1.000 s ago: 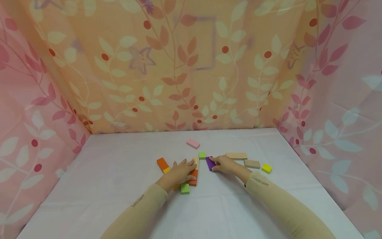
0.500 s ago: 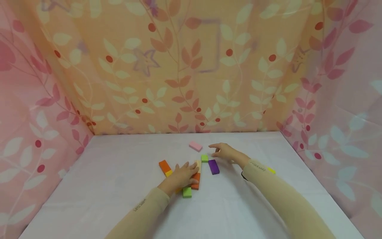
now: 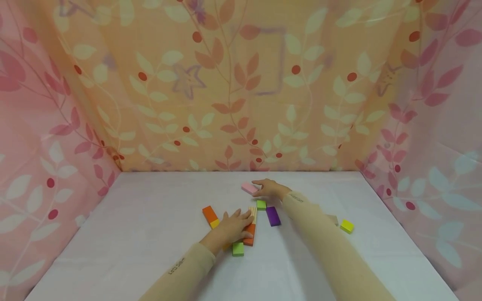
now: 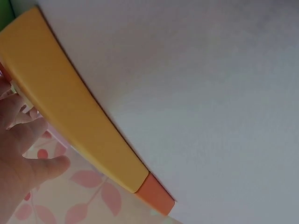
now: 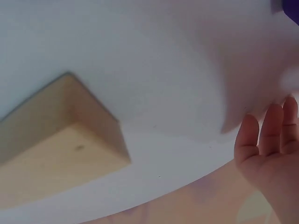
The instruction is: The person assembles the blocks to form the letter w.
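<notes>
My left hand point(image 3: 230, 230) lies with fingers spread over the striped block point(image 3: 253, 214) and the red-orange block point(image 3: 249, 235), partly covering both. In the left wrist view, a long yellow block point(image 4: 74, 98) runs beside that hand, end to end with an orange block point(image 4: 155, 195). At the back, the thumb and forefinger of my right hand point(image 3: 272, 189) are spread at the near end of a pink block point(image 3: 248, 188). A green block point(image 3: 261, 205) and a purple block point(image 3: 273, 216) lie just in front of it. Another green block point(image 3: 238, 249) sits below my left hand.
A plain wooden block point(image 5: 65, 144) stands large in the right wrist view; in the head view the right sleeve hides most of the wooden pieces. A bright yellow block point(image 3: 347, 226) lies to the right. Patterned curtains point(image 3: 180, 104) border the white table point(image 3: 150, 234).
My right hand has let go of the purple block and moved back and left to the pink block. My left hand stays on the blocks. The head view has tilted slightly.
</notes>
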{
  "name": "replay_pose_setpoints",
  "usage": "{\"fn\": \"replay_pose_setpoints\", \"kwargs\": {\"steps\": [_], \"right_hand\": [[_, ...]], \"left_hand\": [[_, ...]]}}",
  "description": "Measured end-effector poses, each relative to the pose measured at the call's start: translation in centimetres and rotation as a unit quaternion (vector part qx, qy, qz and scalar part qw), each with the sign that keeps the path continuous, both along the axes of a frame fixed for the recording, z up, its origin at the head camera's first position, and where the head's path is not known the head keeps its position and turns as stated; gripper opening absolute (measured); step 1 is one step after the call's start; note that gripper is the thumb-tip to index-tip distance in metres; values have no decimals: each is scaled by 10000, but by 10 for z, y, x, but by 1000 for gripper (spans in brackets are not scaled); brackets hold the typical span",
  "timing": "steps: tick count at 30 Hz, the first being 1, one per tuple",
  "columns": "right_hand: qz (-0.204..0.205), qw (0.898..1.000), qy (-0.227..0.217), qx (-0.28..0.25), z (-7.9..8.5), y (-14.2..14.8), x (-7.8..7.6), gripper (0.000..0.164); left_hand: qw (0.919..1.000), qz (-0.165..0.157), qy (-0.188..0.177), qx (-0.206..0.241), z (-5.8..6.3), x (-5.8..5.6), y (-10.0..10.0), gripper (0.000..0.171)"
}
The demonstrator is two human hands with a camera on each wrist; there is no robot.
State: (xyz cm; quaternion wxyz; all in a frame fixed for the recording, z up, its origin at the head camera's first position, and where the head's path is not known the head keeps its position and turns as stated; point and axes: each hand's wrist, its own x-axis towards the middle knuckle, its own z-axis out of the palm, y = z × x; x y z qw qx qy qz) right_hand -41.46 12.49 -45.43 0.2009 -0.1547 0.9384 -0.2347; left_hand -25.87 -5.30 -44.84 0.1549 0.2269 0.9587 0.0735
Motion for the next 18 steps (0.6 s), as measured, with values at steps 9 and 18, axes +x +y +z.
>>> {"fn": "replay_pose_setpoints", "kwargs": {"steps": [9, 18], "right_hand": [[-1159, 9923, -319, -293, -7, -7, 1, 54], [-919, 9946, -74, -477, -3, -2, 7, 46]], "left_hand": [[10000, -56, 70, -23, 2, 2, 1, 65], [9999, 22, 28, -115, -2, -1, 2, 65]]}}
